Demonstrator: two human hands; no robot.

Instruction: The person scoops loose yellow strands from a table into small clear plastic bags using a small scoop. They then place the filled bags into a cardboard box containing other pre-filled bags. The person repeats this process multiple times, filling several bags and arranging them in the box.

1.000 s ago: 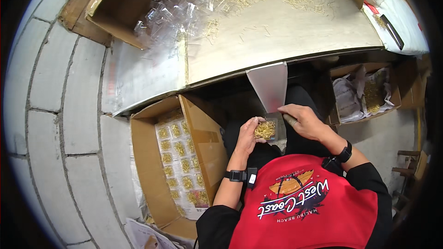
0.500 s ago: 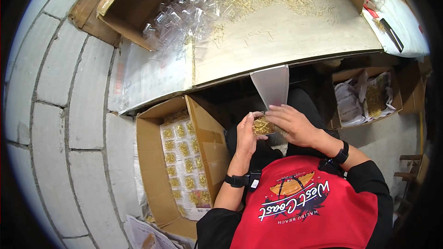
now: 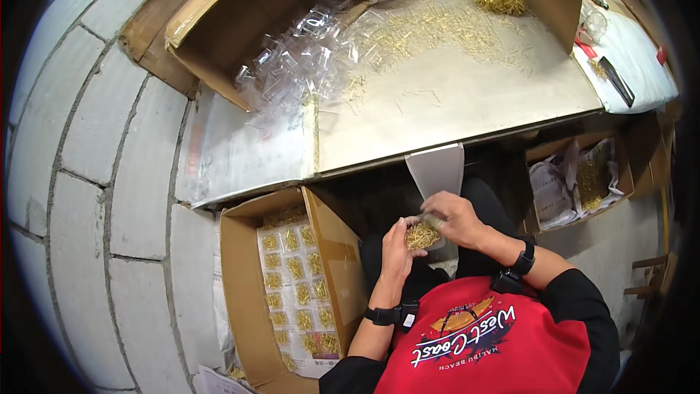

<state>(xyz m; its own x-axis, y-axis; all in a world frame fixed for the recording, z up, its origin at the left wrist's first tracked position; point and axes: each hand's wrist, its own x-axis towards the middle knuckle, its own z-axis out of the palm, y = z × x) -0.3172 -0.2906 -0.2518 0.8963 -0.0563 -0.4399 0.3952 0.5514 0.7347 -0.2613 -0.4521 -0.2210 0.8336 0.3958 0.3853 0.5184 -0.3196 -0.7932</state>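
Smooth tabletop [image 3: 467,102], bristly golden pins [image 3: 421,236]

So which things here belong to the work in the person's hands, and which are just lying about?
In hand:
- left hand cupping a small packet of gold pins
- right hand pinching the packet's top
- floor carton of filled packets
- loose gold pins on the table
- empty clear bags

Lying about:
- dark flat tool on white cloth
- side box of bagged stock

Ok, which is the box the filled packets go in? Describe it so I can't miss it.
Start at the work table; below its near-left edge, beside the block wall, stands an open cardboard box. Unlike the box to the right holding loose bags, it contains neat rows of small clear packets of gold bits.
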